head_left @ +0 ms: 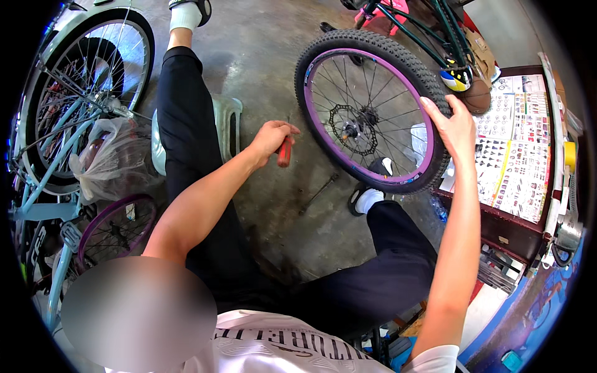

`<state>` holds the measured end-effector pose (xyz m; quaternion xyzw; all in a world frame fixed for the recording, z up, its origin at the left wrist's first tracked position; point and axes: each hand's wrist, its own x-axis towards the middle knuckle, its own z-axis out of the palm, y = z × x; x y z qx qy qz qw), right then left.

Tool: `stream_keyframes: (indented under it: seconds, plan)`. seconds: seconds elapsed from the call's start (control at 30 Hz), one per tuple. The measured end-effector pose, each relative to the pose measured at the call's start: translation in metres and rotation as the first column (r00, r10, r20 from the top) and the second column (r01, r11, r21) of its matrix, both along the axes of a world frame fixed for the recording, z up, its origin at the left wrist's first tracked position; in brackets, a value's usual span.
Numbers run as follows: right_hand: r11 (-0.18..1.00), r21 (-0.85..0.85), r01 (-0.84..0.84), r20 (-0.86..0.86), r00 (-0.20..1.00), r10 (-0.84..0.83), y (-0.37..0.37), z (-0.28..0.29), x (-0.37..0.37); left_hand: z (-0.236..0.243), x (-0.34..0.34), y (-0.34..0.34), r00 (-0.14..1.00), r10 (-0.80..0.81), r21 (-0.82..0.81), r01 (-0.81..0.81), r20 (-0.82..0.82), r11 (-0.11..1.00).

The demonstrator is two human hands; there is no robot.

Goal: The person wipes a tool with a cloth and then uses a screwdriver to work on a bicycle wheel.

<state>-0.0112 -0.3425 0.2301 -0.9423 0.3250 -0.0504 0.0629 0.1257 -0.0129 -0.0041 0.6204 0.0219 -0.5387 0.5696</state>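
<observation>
A bicycle wheel (368,116) with a purple rim, black spokes, a brake disc and a knobby black tyre (398,55) stands tilted in front of me. My right hand (456,127) grips the tyre at its right side, thumb on the near face and fingers toward the tread. To the left of the wheel, apart from it, my left hand (272,138) is closed around a screwdriver (285,153) with a red handle. Its thin shaft points away from me, and the fingers partly hide the handle.
At left stand a light blue bicycle (46,208), a plastic bag (112,158) and a smaller purple-rimmed wheel (118,230). A pale green stool (229,127) is beside my left leg. A chart-covered desk (519,233) stands right; a dark green bicycle (429,53) is behind the wheel.
</observation>
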Motion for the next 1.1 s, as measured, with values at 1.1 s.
stream_keyframes:
  seconds: [1.1]
  plan:
    - [0.473, 0.88, 0.054, 0.035, 0.983, -0.178, 0.105, 0.002, 0.036, 0.015, 0.002, -0.006, 0.995, 0.007, 0.044, -0.011, 0.099, 0.999]
